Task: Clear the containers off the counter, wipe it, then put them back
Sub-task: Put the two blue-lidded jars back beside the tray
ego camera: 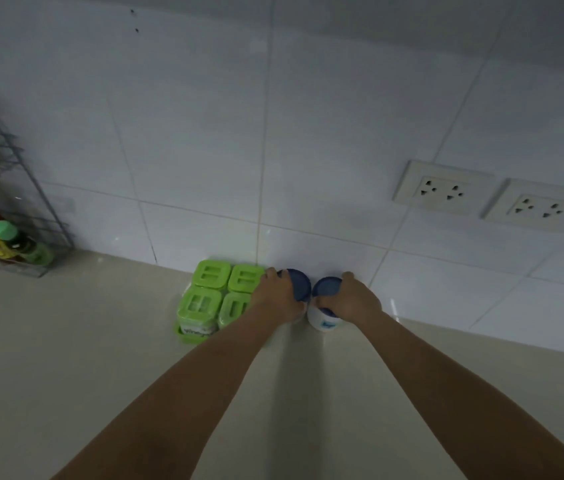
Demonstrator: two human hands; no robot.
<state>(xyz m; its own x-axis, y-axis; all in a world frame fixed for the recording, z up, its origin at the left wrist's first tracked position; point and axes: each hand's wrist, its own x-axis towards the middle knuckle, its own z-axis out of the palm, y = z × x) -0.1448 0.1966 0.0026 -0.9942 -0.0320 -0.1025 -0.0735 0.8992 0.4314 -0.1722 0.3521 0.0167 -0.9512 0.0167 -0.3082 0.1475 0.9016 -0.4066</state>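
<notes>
Both forearms stretch straight out from the bottom of the view, bare and nearly parallel, and converge toward the back edge of the pale bench [66, 341]. The left hand [278, 299] lies palm down on the left blue-lidded container [300, 284], its fingers curled over the far rim of the lid and gripping it. The right hand [351, 299] grips the right blue-lidded container [325, 322] the same way, with fingers bent over the far side of the lid and the thumb on the near side, so the white body with a blue mark shows below the palm. The two containers stand just beside each other, close against the white tiled wall [204, 133]. Touching the left hand's side is a block of four green-lidded containers [211, 296], packed two by two in a green tray. At the far left a wire rack [31, 216] holds bottles [3, 237]. Two wall sockets [443, 188] sit above the bench on the right.
</notes>
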